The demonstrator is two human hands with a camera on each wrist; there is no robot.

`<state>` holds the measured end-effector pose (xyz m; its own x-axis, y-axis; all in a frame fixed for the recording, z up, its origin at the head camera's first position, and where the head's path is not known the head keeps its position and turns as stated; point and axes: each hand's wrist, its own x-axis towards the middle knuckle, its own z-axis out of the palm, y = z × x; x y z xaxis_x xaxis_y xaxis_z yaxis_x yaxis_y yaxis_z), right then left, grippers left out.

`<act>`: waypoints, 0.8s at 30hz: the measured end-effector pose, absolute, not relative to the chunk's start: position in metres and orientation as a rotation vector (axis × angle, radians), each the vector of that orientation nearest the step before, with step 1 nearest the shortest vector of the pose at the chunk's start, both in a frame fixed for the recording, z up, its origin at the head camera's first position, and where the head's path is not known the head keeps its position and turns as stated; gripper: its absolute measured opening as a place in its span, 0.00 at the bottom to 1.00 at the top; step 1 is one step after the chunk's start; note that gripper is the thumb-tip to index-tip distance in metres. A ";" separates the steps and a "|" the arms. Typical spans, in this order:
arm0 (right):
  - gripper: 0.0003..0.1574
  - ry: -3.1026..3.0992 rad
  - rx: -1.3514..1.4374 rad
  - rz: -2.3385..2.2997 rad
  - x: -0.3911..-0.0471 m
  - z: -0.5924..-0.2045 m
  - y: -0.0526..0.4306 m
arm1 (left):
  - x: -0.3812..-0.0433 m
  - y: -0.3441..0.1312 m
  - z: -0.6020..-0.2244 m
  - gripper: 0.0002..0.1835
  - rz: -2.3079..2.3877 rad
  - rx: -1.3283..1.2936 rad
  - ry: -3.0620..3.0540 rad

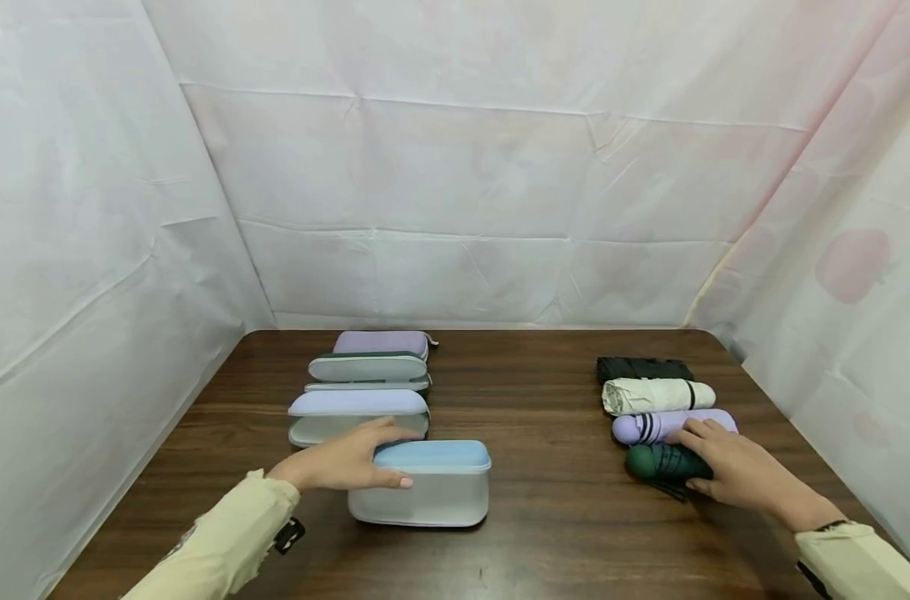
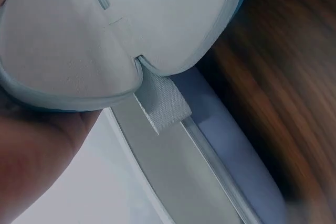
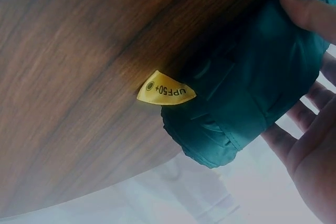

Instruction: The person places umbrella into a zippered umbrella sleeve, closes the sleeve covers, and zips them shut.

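In the head view my left hand (image 1: 346, 458) holds a blue zip case (image 1: 447, 492) by its left end, thumb across the front. The case gapes toward me, its pale grey lining showing; a grey fabric tab (image 2: 163, 103) hangs at its hinge in the left wrist view. On the right side my right hand (image 1: 743, 471) grips a folded dark green umbrella (image 1: 663, 461) with a round handle end. The right wrist view shows thumb and fingers around its fabric and a yellow tag (image 3: 165, 88) sticking out. The palm side is partly hidden.
Behind the blue case lie a lavender-blue case (image 1: 357, 403), a dark green case with grey lining (image 1: 368, 368) and a purple case (image 1: 380, 342). Beyond the green umbrella lie purple (image 1: 676, 423), cream (image 1: 653, 395) and black (image 1: 642, 369) folded umbrellas. White sheeting surrounds the brown table (image 1: 530, 467).
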<state>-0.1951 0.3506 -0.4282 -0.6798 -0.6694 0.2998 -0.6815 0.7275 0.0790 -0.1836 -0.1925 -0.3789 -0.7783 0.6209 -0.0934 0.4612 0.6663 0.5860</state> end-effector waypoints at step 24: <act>0.42 -2.635 1.036 0.127 -0.188 -0.429 0.357 | -0.235 -0.089 -0.385 0.30 0.952 0.740 2.443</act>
<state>-0.1878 0.3567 -0.4286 -0.6923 -0.6502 0.3132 -0.6772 0.7352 0.0292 -0.2347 -0.0893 -0.3848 -0.7728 0.6080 -0.1821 0.3246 0.6252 0.7098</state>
